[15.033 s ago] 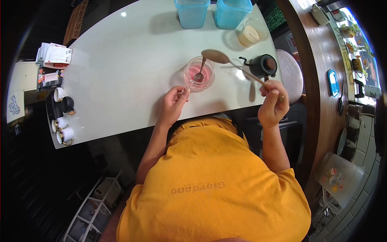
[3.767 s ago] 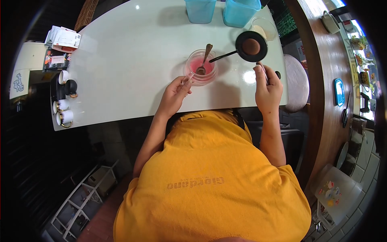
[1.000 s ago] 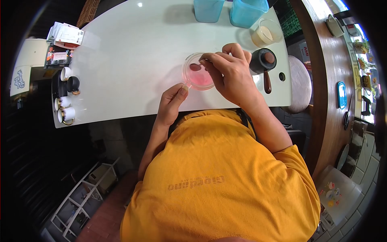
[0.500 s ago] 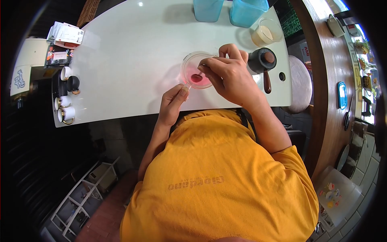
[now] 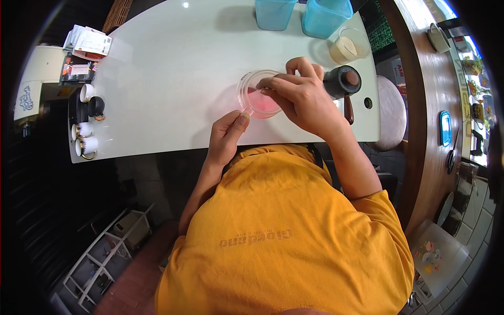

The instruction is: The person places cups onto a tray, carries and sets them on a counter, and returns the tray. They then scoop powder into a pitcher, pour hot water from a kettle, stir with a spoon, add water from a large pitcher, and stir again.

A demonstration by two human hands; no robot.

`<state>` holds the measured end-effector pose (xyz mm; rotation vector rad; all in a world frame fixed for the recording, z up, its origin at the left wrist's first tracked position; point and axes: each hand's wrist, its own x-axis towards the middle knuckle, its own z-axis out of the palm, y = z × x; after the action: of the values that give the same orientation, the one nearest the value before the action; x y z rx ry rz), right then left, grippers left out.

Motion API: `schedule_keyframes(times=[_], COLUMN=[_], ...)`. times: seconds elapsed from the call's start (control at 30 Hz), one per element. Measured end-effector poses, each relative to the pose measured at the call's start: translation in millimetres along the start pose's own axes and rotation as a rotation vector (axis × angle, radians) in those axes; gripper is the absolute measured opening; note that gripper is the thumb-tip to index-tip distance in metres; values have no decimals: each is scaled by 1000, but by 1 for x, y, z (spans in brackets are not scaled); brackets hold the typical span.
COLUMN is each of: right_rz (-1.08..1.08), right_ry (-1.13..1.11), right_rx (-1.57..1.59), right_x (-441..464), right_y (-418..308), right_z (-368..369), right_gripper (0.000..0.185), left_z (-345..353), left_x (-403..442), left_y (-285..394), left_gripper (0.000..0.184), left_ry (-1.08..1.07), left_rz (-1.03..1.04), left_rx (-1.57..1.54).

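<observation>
A clear measuring cup (image 5: 243, 96) with pink contents (image 5: 261, 102) stands on the white table near its front edge. My left hand (image 5: 227, 134) is closed, pinching the cup's small handle between thumb and fingers. Over the right side of the cup, my right hand (image 5: 307, 102) is closed in a pinch on a spoon, its fingers pointing down into the cup. Only a bit of the spoon (image 5: 251, 91) shows against the cup's far left inner side; the rest is hidden by my fingers and the cup. Just right of that hand is a dark lidded pot (image 5: 338, 82) with a brown handle.
Two blue plastic containers (image 5: 274, 16) and a clear tub with cream-coloured contents (image 5: 344, 50) stand at the back right. White cups (image 5: 87, 146) and a dark tray (image 5: 77, 113) line the left edge, with papers (image 5: 90, 43) behind. A round stool (image 5: 391, 105) is beyond the right edge.
The spoon's dark red bowl, plainly visible before near the middle of the cup, has moved toward the far left wall and is mostly hidden. Both hands keep their grips.
</observation>
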<state>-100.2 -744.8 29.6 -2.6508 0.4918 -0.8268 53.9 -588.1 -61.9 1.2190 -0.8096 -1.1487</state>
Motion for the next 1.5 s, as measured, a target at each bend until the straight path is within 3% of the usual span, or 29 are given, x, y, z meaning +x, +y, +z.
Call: schedule_keyframes(times=[0.1,0.17,0.37,0.57,0.9,1.0,1.17,1.3,1.5], right_rz=[-28,-8,5,-38,-53,-7,432,363,29], right_ry=[-130,-243,-131,-215,-50,-3,51,77,66], right_rx=[44,10,-72,25,-111,-73,268,188,-31], right_x=[0,1,5,5,0,-5,-16,-14,-6], right_y=[0,1,4,2,5,1,0,-2,-2], right_z=[-3,-8,-4,-5,0,4,19,19,14], right_gripper=[6,16,16,18,15,13,5,5,15], left_z=[0,3,5,7,15,17,19,20,22], left_x=[1,2,1,2,0,1,2,1,-1], left_y=[4,7,16,22,42,44,50,49,51], left_gripper=[24,25,29,30,30,30,29,29,31], left_ry=[14,17,26,52,164,190,198,197,181], left_rz=[20,29,3,23,151,169,181,168,157], left_rx=[19,25,77,105,406,435,536,513,510])
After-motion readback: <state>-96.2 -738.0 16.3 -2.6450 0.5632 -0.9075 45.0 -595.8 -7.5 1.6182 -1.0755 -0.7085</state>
